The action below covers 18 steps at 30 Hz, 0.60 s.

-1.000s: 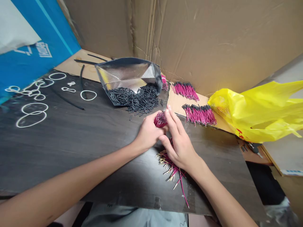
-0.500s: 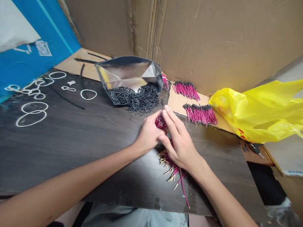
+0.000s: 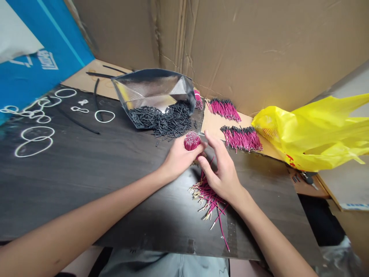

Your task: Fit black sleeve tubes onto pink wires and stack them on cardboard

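My left hand [image 3: 179,157] is wrapped round an upright bundle of thin magenta wires [image 3: 192,141], their shiny tips packed together at the top. Gold ends of the bundle peek out below the fingers. Close on its right is my right hand [image 3: 223,171], with thumb and forefinger apart; whether its hidden fingers touch the bundle I cannot tell. Under and in front of that hand lies a loose pile of magenta wires [image 3: 208,194] with gold tips, and one longer piece sticks out toward the table's near edge.
Behind the hands, an open foil bag [image 3: 155,86] spills short black tubes [image 3: 173,119]. Wires with black ends [image 3: 243,138] lie in rows on cardboard [image 3: 211,127] beside a yellow plastic bag [image 3: 311,134]. White rubber bands [image 3: 34,138] and black tubing [image 3: 96,98] are at left.
My right hand has drawn back from the top of the bundle, and its fingers have parted from it. The wire tips now show fully above my left hand.
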Each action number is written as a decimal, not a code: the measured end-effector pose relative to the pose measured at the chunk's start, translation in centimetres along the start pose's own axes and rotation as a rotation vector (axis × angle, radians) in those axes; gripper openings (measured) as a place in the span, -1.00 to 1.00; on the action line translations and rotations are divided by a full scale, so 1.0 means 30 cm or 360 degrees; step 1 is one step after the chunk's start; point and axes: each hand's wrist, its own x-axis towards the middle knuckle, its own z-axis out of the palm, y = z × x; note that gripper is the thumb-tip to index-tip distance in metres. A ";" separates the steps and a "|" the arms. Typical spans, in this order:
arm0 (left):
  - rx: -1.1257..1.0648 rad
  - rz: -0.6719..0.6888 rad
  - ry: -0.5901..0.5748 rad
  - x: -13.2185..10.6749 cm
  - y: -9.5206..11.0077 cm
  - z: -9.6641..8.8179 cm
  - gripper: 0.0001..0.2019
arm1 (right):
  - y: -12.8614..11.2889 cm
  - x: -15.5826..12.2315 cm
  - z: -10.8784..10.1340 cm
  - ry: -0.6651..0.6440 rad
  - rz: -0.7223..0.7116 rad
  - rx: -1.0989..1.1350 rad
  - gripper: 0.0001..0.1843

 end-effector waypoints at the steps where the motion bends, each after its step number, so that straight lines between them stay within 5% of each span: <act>1: -0.0018 -0.0007 0.0030 0.004 0.000 -0.002 -0.81 | 0.004 -0.001 0.004 0.0005 0.0014 -0.0008 -0.40; 8: 0.0007 0.0123 0.0148 0.007 -0.001 -0.007 -0.81 | 0.005 -0.007 0.025 0.0113 0.0179 0.0027 -0.49; 18: 0.0120 0.0071 0.0064 0.013 -0.009 0.003 -0.78 | 0.029 -0.003 0.012 0.0087 0.0291 0.0064 -0.58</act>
